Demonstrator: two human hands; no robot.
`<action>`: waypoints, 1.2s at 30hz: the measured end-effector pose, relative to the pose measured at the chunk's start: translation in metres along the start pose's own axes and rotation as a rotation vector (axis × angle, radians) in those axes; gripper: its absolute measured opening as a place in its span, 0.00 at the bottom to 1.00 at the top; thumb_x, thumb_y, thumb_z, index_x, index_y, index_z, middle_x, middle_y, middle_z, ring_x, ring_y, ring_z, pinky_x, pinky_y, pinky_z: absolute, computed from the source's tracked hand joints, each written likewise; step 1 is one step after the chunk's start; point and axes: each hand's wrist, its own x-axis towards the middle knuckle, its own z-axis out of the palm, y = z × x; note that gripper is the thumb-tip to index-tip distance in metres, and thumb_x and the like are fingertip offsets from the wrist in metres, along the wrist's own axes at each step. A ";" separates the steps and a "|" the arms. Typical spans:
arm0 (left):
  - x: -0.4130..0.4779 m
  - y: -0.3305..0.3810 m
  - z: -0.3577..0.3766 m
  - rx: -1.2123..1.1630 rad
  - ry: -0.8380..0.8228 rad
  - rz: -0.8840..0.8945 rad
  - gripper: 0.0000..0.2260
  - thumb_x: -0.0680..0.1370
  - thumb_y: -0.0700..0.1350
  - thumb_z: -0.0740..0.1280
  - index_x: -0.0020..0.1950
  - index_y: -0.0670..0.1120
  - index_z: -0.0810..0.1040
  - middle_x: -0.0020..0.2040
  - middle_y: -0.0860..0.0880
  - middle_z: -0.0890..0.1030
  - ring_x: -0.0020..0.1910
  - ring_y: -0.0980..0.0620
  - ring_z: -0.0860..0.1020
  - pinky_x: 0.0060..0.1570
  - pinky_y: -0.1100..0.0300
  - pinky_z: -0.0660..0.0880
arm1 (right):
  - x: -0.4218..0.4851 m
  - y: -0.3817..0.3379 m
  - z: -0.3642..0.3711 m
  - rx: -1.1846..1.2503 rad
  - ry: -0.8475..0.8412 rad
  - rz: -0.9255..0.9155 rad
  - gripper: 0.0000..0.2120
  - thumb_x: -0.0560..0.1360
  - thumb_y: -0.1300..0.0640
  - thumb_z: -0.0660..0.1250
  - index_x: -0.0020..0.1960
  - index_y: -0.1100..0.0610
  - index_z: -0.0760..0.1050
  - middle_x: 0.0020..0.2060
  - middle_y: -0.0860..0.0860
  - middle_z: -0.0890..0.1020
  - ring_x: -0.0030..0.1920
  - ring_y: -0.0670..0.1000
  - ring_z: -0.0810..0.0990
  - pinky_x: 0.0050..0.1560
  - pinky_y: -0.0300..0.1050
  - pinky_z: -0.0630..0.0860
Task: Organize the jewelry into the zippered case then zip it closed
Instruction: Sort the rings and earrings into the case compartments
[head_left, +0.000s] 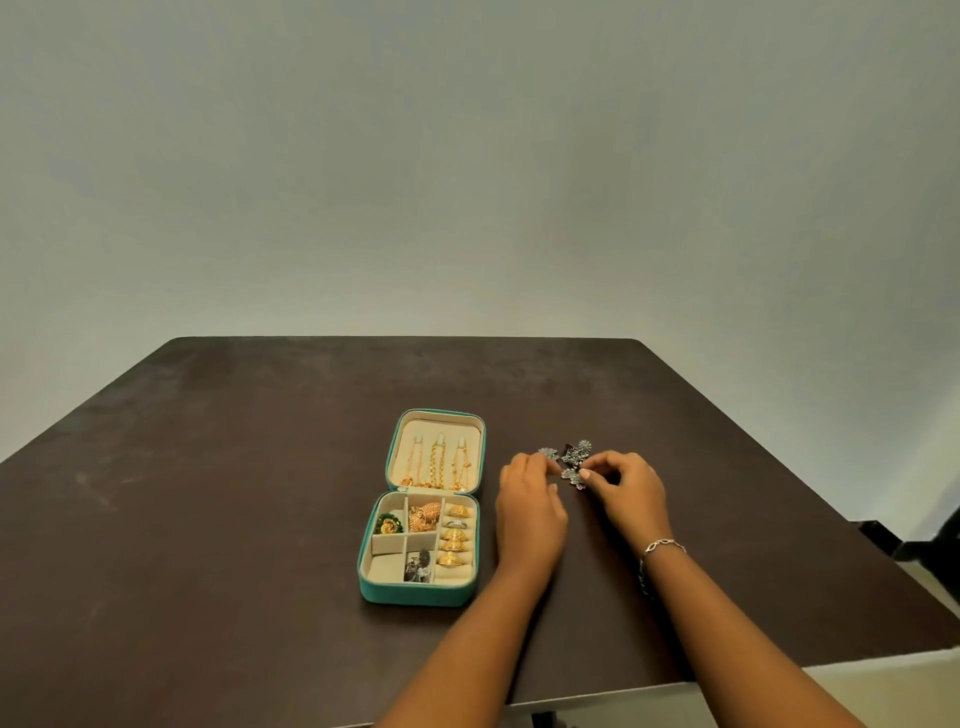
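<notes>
Both hands (571, 493) pinch a tangled silver jewelry cluster (570, 461), individual pieces indistinct, beside the open case (422, 597).

Bare forearms; silver bracelet (662, 546) on right wrist.

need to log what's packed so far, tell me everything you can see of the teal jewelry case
The teal zippered case lies open flat on the dark table, left of both hands, touching neither. Its cream lid holds three hanging gold chains. The divided base holds gold rings in the right column, gold pieces, a green-and-gold piece and a dark silvery piece; the near-left compartment looks empty.
</notes>
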 end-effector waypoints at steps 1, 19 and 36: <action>0.004 0.001 0.002 0.000 0.003 -0.029 0.08 0.76 0.37 0.61 0.53 0.45 0.74 0.55 0.49 0.75 0.58 0.51 0.70 0.54 0.61 0.65 | 0.000 0.000 0.000 0.000 0.005 -0.003 0.01 0.69 0.57 0.71 0.40 0.53 0.80 0.34 0.44 0.73 0.42 0.48 0.74 0.41 0.41 0.66; 0.036 0.008 0.016 0.080 -0.081 -0.133 0.15 0.76 0.36 0.58 0.59 0.49 0.76 0.59 0.48 0.74 0.61 0.48 0.72 0.57 0.57 0.68 | 0.001 0.013 0.000 0.578 0.042 0.097 0.06 0.69 0.66 0.69 0.35 0.58 0.80 0.37 0.53 0.84 0.37 0.49 0.80 0.43 0.50 0.78; 0.027 -0.006 0.021 0.071 -0.058 -0.090 0.10 0.74 0.36 0.65 0.54 0.46 0.75 0.55 0.48 0.73 0.55 0.50 0.73 0.54 0.58 0.71 | -0.007 0.005 -0.006 0.781 -0.001 0.101 0.05 0.71 0.69 0.66 0.37 0.63 0.76 0.36 0.61 0.81 0.37 0.56 0.79 0.30 0.36 0.76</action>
